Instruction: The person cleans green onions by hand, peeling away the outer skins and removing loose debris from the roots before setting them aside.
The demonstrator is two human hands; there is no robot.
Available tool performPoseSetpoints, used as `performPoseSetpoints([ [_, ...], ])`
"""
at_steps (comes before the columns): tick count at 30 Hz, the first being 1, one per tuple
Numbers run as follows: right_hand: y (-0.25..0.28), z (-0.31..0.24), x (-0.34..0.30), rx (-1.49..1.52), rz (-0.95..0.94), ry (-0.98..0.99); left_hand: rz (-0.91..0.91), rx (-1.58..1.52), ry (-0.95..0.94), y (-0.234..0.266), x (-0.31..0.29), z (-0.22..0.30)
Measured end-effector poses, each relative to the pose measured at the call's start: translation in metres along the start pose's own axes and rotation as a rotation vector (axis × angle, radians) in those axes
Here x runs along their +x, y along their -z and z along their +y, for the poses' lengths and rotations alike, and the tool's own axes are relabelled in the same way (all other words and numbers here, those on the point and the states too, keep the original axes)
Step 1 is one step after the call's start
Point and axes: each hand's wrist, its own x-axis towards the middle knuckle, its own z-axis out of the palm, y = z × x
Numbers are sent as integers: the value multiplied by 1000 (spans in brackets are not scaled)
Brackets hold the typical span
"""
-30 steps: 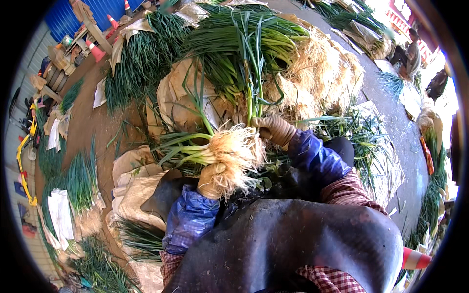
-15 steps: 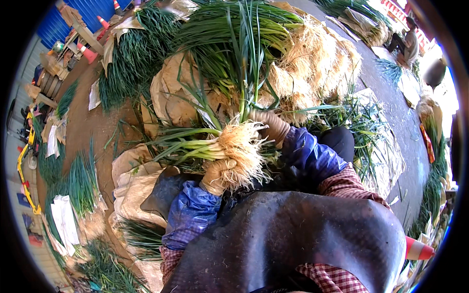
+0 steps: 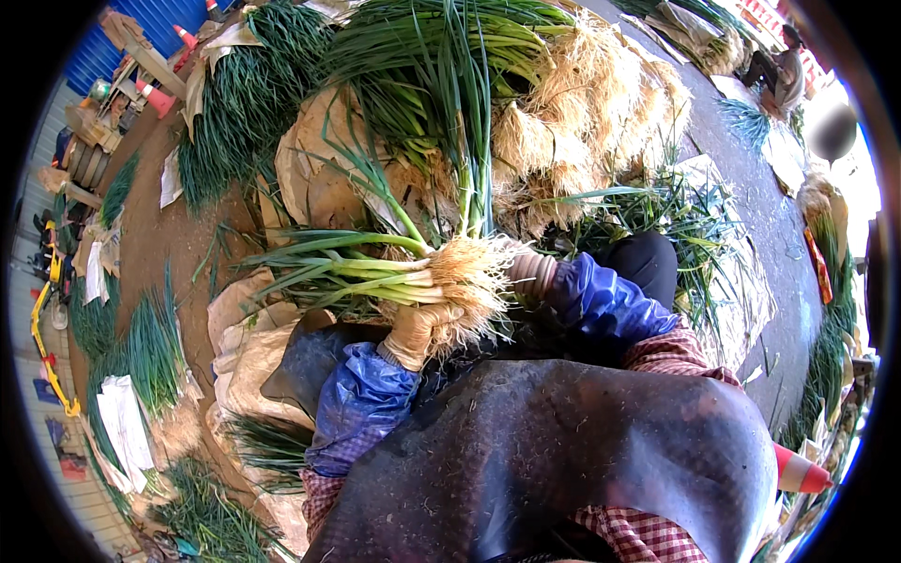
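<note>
My left hand (image 3: pixel 413 335), in a tan glove, is closed around a bunch of green onions (image 3: pixel 375 272) at its root end. The white stalks and green leaves of that bunch point left, and its pale stringy roots (image 3: pixel 474 274) spread over the fingers. Some more green onions (image 3: pixel 474 192) stand upright with their leaf tops away from me and their root ends against the bunch. At those root ends my gloved right hand (image 3: pixel 527 270) is closed, its fingertips partly hidden behind the roots.
A large pile of green onions (image 3: pixel 404 103), roots (image 3: pixel 601 113) to the right, lies ahead on tan sacking. Loose leaves (image 3: pixel 657 230) cover a white sheet at right. More bundles (image 3: pixel 249 94) lie at left. A dark apron (image 3: pixel 554 432) covers my lap; a traffic cone (image 3: pixel 800 471) stands beside it.
My right hand has come down slightly toward me, with the upright green onions' root ends now closer to the bunch. The bunch in my left hand has swung a little higher and flatter.
</note>
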Motion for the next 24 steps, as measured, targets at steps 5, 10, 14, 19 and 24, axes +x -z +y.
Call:
performPoseSetpoints([
  [5,13,4,-48,-127,-318,-329,-52,420,-207,24,4,-22],
  [10,86,-15,-11,894,458,-820,-83,718,-273,10,3,-25],
  [14,82,2,16,811,287,-978,-146,934,-392,10,12,-35],
  [19,76,-5,20,873,404,-927,-154,1266,-632,-5,8,-11],
  [24,47,34,30,423,86,-724,-136,1046,-566,1,7,-27],
])
